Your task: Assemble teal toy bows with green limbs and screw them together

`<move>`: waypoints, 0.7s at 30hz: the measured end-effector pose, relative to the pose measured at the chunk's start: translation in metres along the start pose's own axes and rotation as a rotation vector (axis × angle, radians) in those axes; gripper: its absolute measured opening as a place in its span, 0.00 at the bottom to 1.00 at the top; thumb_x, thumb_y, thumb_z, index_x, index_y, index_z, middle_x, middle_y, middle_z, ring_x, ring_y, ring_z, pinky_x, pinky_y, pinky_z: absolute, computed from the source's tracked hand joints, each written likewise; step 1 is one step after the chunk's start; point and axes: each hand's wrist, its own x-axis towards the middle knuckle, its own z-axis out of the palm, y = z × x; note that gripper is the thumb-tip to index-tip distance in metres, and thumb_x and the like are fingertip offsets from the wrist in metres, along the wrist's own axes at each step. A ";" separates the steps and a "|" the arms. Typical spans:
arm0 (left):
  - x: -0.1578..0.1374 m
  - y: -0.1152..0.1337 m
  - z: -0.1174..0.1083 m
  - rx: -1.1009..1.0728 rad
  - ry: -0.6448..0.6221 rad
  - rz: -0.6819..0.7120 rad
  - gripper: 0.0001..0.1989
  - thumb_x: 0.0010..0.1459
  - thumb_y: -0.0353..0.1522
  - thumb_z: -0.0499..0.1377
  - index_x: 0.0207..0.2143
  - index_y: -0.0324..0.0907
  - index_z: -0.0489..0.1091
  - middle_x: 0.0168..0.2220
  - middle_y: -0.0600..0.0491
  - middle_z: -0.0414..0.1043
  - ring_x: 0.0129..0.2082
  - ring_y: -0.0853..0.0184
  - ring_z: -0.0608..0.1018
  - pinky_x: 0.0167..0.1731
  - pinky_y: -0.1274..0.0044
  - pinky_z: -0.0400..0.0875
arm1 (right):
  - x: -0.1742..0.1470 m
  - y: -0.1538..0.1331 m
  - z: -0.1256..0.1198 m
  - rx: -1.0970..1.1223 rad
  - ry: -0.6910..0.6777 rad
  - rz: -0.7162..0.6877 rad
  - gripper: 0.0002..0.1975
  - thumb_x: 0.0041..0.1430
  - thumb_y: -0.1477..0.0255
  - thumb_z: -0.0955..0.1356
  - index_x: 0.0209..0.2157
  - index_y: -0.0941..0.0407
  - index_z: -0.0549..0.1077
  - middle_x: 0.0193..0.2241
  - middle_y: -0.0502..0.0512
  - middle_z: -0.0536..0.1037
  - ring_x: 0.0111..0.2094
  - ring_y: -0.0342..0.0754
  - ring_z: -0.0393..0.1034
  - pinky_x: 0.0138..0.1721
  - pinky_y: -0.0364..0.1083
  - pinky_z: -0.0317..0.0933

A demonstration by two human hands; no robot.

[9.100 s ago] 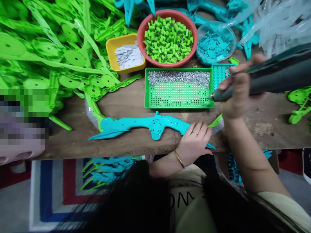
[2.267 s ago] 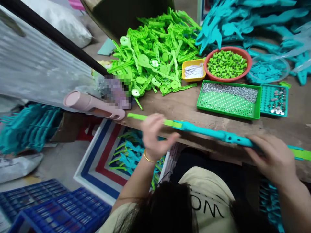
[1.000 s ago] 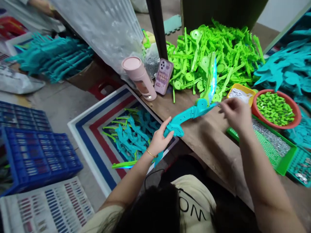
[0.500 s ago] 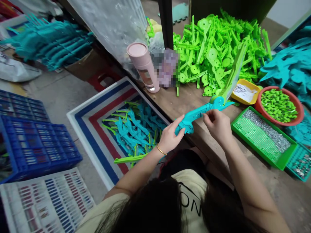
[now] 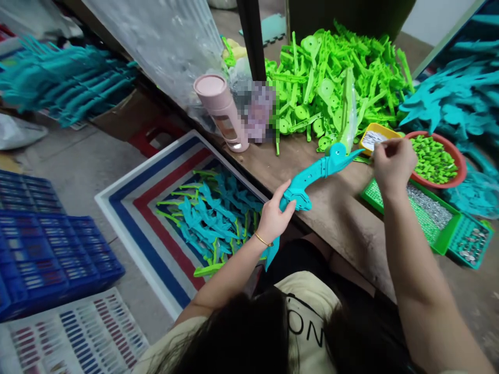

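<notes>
My left hand (image 5: 274, 217) is closed around the lower end of a curved teal plastic part (image 5: 310, 179). A long lime-green plastic arm (image 5: 348, 106) rises from the round hub at the teal part's far end. To its right, my right hand (image 5: 394, 162) hovers with thumb and fingers pinched together. Whatever those fingertips hold, if anything, is too small to make out. The pinch is beside a yellow tray (image 5: 384, 130) of small whitish pieces and a red bowl (image 5: 460, 169) full of small green pieces.
Lime-green plastic arms (image 5: 323, 85) are heaped on the workbench (image 5: 268, 169). A green basket (image 5: 442, 244) holds small metal parts, with a teal basket (image 5: 473, 241) beside it. At left, a striped-lined bin (image 5: 134, 205) contains teal and green pieces. A pink bottle (image 5: 224, 117) stands at the bench edge.
My right hand has left the teal part and moved right, over beside the yellow tray. My left hand keeps its hold, and the green arm now stands more upright. The view has shifted slightly.
</notes>
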 end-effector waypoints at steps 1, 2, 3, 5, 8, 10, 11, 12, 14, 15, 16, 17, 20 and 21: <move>0.000 -0.001 0.000 -0.017 -0.002 -0.003 0.28 0.61 0.34 0.58 0.63 0.45 0.60 0.50 0.53 0.76 0.39 0.69 0.80 0.44 0.78 0.74 | 0.020 0.014 0.004 -0.075 0.003 0.044 0.04 0.52 0.73 0.68 0.32 0.57 0.72 0.29 0.55 0.77 0.32 0.49 0.72 0.41 0.52 0.65; 0.000 -0.002 0.000 -0.034 -0.010 -0.004 0.28 0.61 0.34 0.58 0.63 0.46 0.60 0.49 0.53 0.77 0.37 0.69 0.80 0.42 0.78 0.75 | 0.038 0.029 0.008 -0.132 -0.021 0.086 0.04 0.52 0.75 0.68 0.32 0.57 0.73 0.30 0.56 0.77 0.33 0.50 0.72 0.44 0.53 0.65; 0.000 -0.002 0.000 -0.049 -0.021 -0.003 0.28 0.61 0.35 0.58 0.64 0.46 0.59 0.48 0.53 0.77 0.36 0.69 0.80 0.40 0.78 0.75 | 0.052 0.042 0.012 -0.167 -0.068 0.123 0.06 0.51 0.76 0.67 0.33 0.58 0.74 0.29 0.57 0.77 0.34 0.52 0.72 0.46 0.55 0.64; 0.000 -0.002 0.002 -0.067 -0.046 0.004 0.29 0.61 0.36 0.57 0.64 0.46 0.59 0.47 0.53 0.77 0.34 0.70 0.79 0.38 0.78 0.76 | 0.070 0.064 0.019 -0.188 -0.163 0.178 0.09 0.51 0.77 0.67 0.36 0.61 0.75 0.30 0.59 0.77 0.36 0.53 0.72 0.47 0.55 0.64; 0.000 -0.002 0.003 -0.068 -0.060 0.010 0.28 0.61 0.37 0.58 0.63 0.46 0.60 0.49 0.52 0.76 0.36 0.69 0.79 0.41 0.77 0.76 | 0.075 0.082 0.024 -0.178 -0.228 0.185 0.13 0.50 0.79 0.66 0.39 0.63 0.76 0.33 0.61 0.78 0.38 0.53 0.73 0.46 0.54 0.64; 0.001 -0.003 0.005 -0.070 -0.065 -0.002 0.29 0.61 0.37 0.58 0.63 0.46 0.60 0.46 0.53 0.77 0.36 0.68 0.80 0.40 0.77 0.76 | 0.072 0.086 0.024 -0.165 -0.248 0.167 0.15 0.49 0.80 0.67 0.40 0.62 0.77 0.34 0.61 0.78 0.38 0.52 0.72 0.46 0.53 0.64; 0.002 -0.004 0.005 -0.072 -0.068 -0.010 0.29 0.61 0.38 0.58 0.64 0.46 0.59 0.45 0.53 0.78 0.35 0.68 0.80 0.39 0.77 0.77 | 0.071 0.087 0.023 -0.154 -0.262 0.164 0.15 0.48 0.80 0.68 0.40 0.62 0.78 0.34 0.60 0.78 0.37 0.51 0.72 0.45 0.52 0.64; 0.002 -0.004 0.006 -0.075 -0.072 -0.017 0.29 0.61 0.38 0.57 0.64 0.46 0.59 0.44 0.53 0.78 0.35 0.68 0.80 0.39 0.77 0.77 | 0.071 0.087 0.023 -0.143 -0.276 0.164 0.15 0.48 0.80 0.68 0.40 0.62 0.78 0.33 0.60 0.79 0.35 0.50 0.72 0.43 0.51 0.64; 0.003 -0.004 0.007 -0.080 -0.074 -0.019 0.29 0.61 0.38 0.58 0.64 0.46 0.59 0.46 0.52 0.77 0.37 0.68 0.80 0.39 0.77 0.77 | 0.072 0.087 0.022 -0.106 -0.281 0.167 0.12 0.49 0.79 0.69 0.38 0.62 0.79 0.31 0.59 0.79 0.32 0.48 0.71 0.41 0.49 0.63; 0.003 -0.003 0.008 -0.082 -0.073 -0.015 0.29 0.61 0.38 0.58 0.63 0.46 0.60 0.48 0.52 0.76 0.39 0.67 0.80 0.41 0.77 0.77 | 0.073 0.087 0.022 -0.086 -0.273 0.168 0.11 0.49 0.79 0.69 0.37 0.62 0.79 0.30 0.58 0.79 0.31 0.46 0.70 0.40 0.48 0.63; 0.003 -0.002 0.009 -0.083 -0.073 -0.011 0.28 0.61 0.38 0.58 0.63 0.46 0.60 0.50 0.51 0.75 0.41 0.67 0.80 0.42 0.77 0.76 | 0.075 0.087 0.022 -0.070 -0.259 0.166 0.10 0.50 0.79 0.69 0.35 0.63 0.79 0.29 0.58 0.79 0.30 0.46 0.70 0.40 0.48 0.62; 0.003 -0.001 0.010 -0.084 -0.073 -0.010 0.28 0.61 0.37 0.58 0.63 0.46 0.61 0.52 0.51 0.75 0.42 0.67 0.80 0.42 0.77 0.76 | 0.077 0.086 0.022 -0.057 -0.241 0.161 0.09 0.50 0.78 0.69 0.34 0.63 0.79 0.29 0.58 0.78 0.30 0.45 0.69 0.40 0.48 0.61; 0.004 0.001 0.011 -0.078 -0.072 -0.020 0.29 0.61 0.37 0.58 0.64 0.45 0.59 0.50 0.51 0.76 0.40 0.67 0.80 0.42 0.76 0.76 | 0.083 0.085 0.021 -0.046 -0.154 0.142 0.08 0.51 0.76 0.69 0.33 0.64 0.78 0.32 0.63 0.79 0.33 0.46 0.69 0.43 0.49 0.60; 0.004 0.002 0.011 -0.077 -0.067 -0.021 0.29 0.61 0.36 0.58 0.64 0.45 0.59 0.49 0.51 0.77 0.40 0.67 0.80 0.42 0.76 0.76 | 0.084 0.085 0.020 -0.041 -0.116 0.137 0.08 0.52 0.75 0.69 0.33 0.64 0.78 0.34 0.64 0.79 0.34 0.46 0.69 0.44 0.49 0.59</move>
